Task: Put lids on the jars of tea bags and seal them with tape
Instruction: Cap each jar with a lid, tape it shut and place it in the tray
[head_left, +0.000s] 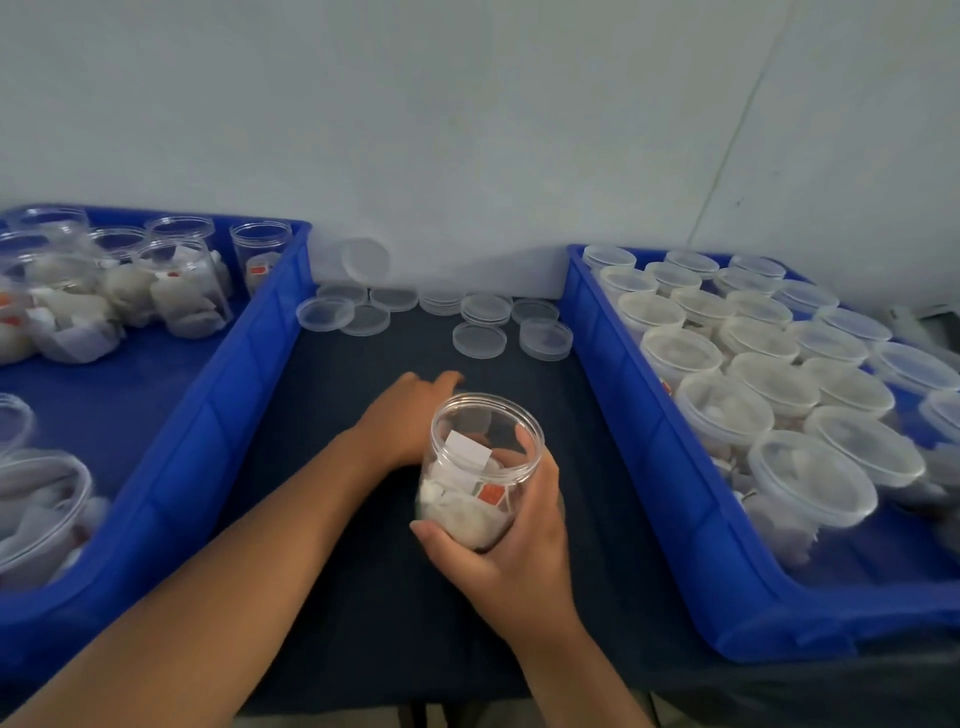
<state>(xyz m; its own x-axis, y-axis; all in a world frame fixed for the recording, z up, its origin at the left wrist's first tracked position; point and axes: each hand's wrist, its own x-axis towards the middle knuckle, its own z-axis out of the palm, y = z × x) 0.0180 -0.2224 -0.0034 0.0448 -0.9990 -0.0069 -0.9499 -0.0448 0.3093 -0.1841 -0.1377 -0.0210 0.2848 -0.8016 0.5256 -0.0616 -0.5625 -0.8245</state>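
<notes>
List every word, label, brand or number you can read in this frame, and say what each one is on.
No text is readable.
Held jar in the right hand: a white tag and a red-orange tag inside, print too blurred to read.
Open jars in the left blue bin: red-orange tags, too small to read.
Loose lids and lidded jars: no markings visible.

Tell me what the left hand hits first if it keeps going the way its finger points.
Probably the nearest loose lid; the left hand points up-table toward it over bare dark table, though depth is hard to judge.
</notes>
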